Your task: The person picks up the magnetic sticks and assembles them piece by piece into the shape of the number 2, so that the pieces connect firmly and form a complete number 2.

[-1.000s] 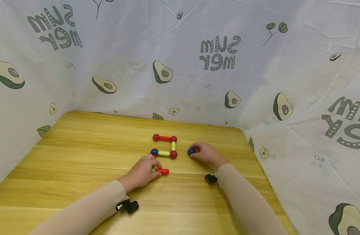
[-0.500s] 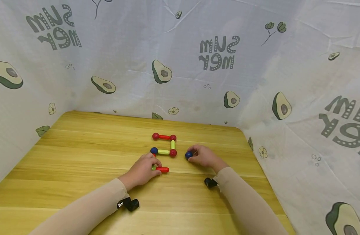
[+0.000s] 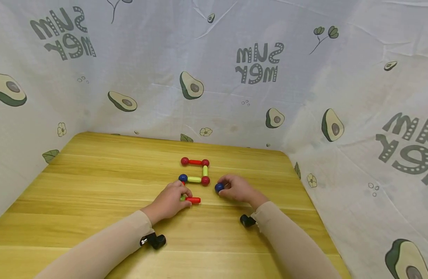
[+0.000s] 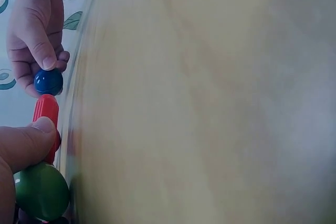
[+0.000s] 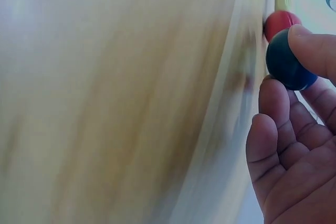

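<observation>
In the head view my left hand (image 3: 168, 199) pinches a red magnetic rod (image 3: 194, 200) by its left part; the rod's bare end points right. A green ball (image 4: 43, 192) sits at the rod's held end in the left wrist view. My right hand (image 3: 238, 189) pinches a blue ball (image 3: 219, 187) between thumb and fingers, a short way right of that bare end. Behind lies a bent chain: a red ball (image 3: 184, 161), a red rod (image 3: 195, 162), further red balls, yellow-green rods (image 3: 194, 179) and another blue ball (image 3: 183, 178). My left fingers partly cover a red piece below that ball.
The pieces lie on a wood-grain table (image 3: 95, 174). A white cloth (image 3: 228, 116) printed with avocados hangs behind it and along both sides. A black wrist camera (image 3: 156, 241) sits below the left sleeve, another (image 3: 247, 221) by the right sleeve.
My right hand has moved left and a little nearer to me with the blue ball, closer to the red rod. The left hand stays almost still.
</observation>
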Tool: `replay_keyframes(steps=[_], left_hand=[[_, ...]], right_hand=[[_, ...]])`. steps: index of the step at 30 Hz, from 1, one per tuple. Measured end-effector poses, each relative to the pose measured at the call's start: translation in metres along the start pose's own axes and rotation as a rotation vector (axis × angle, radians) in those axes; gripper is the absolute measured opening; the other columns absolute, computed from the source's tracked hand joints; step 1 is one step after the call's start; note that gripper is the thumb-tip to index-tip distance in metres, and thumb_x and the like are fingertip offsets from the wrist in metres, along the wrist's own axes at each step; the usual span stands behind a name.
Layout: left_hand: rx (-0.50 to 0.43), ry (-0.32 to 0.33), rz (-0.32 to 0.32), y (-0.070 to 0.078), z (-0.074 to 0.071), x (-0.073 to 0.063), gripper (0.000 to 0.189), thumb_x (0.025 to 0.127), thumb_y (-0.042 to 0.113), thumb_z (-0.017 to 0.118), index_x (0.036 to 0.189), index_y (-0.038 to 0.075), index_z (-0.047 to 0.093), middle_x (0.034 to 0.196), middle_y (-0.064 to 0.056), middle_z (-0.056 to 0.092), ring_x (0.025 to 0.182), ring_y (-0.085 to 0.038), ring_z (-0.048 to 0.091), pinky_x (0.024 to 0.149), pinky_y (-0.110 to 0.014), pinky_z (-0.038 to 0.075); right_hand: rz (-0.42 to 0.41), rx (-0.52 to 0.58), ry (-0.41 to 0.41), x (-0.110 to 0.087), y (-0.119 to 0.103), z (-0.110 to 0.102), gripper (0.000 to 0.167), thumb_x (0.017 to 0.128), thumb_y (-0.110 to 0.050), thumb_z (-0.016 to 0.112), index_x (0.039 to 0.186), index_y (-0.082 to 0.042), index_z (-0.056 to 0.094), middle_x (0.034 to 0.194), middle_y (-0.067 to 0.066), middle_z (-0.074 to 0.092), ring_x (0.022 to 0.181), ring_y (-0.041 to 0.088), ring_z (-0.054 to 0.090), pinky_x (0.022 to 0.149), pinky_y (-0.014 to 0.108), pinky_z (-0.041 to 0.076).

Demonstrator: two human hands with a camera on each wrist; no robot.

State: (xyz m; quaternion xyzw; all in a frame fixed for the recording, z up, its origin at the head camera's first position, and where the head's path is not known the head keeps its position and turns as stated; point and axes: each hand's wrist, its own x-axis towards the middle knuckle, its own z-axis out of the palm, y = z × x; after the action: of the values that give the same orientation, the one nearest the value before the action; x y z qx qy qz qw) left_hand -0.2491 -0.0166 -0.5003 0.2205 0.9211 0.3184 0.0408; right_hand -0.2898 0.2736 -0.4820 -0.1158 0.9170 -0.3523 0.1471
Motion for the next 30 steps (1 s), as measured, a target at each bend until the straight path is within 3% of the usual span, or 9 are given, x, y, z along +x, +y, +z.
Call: replay_keyframes(steps=[9, 19, 30], left_hand=[[0.023, 0.004, 0.017, 0.000, 0.000, 0.002, 0.015, 0.090, 0.026, 0.086, 0.099, 0.020, 0.076, 0.094, 0.003, 0.053, 0.091, -0.018, 0.049, 0.081, -0.034, 0.043], [0.023, -0.002, -0.009, 0.004, -0.001, 0.004, 0.014, 0.090, 0.026, 0.085, 0.099, 0.020, 0.076, 0.095, 0.003, 0.054, 0.093, -0.019, 0.051, 0.084, -0.035, 0.044], [0.031, 0.001, 0.001, 0.005, 0.000, 0.004, 0.014, 0.090, 0.026, 0.086, 0.099, 0.021, 0.076, 0.095, 0.003, 0.054, 0.094, -0.020, 0.052, 0.085, -0.036, 0.045]], right_hand=[[0.001, 0.018, -0.009, -0.003, -0.005, 0.009, 0.031, 0.091, -0.015, 0.083, 0.119, -0.012, 0.071, 0.108, 0.003, 0.073, 0.097, 0.017, 0.065, 0.088, 0.036, 0.057], [0.015, 0.063, -0.029, -0.006, -0.009, 0.016, 0.032, 0.091, -0.014, 0.083, 0.120, -0.012, 0.070, 0.107, 0.003, 0.071, 0.095, 0.018, 0.063, 0.085, 0.033, 0.057], [-0.023, 0.070, -0.060, -0.009, -0.011, 0.022, 0.033, 0.092, -0.016, 0.083, 0.121, -0.010, 0.069, 0.109, 0.005, 0.071, 0.095, 0.019, 0.063, 0.085, 0.033, 0.057]])
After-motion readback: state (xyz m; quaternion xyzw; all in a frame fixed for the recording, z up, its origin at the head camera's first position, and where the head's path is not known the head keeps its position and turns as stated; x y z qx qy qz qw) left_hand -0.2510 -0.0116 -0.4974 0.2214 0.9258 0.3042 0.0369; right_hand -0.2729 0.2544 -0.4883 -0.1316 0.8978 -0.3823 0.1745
